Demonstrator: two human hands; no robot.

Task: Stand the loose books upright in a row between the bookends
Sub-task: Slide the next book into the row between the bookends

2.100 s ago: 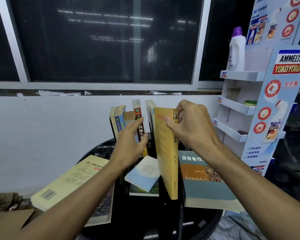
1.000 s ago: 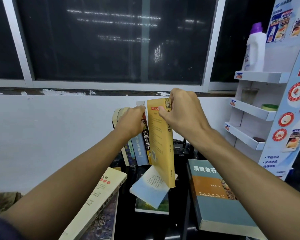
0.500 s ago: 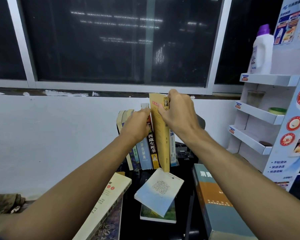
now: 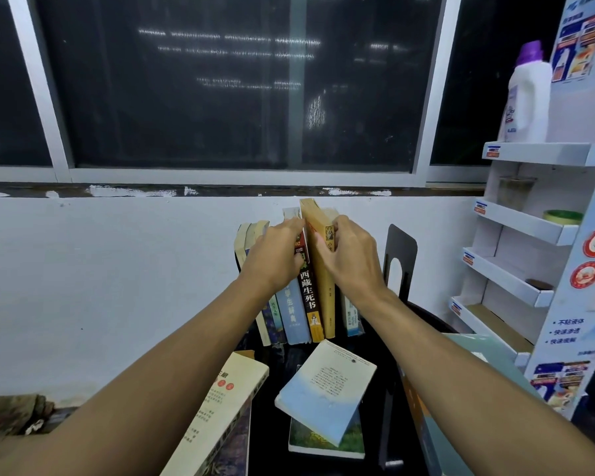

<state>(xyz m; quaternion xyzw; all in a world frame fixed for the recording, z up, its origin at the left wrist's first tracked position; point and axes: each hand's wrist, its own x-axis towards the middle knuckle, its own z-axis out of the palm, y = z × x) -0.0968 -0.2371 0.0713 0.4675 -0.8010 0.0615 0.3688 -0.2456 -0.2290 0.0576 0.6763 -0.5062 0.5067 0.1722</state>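
Yellow book (image 4: pixel 323 286) was plain mustard. Black spine (image 4: pixel 308 297) carried white characters, with red up top. Blue spine (image 4: pixel 292 314) was pale. Bookend (image 4: pixel 401 249) was black, and the tabletop (image 4: pixel 268 438) black too. Loose book (image 4: pixel 327 386) faded from blue to white. Bottle (image 4: pixel 526 97) was white with a purple cap.

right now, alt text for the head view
The right hand grips a yellow book standing in a row of upright books, while the left hand presses its neighbours. A black bookend stands to the right; loose books lie flat in front.
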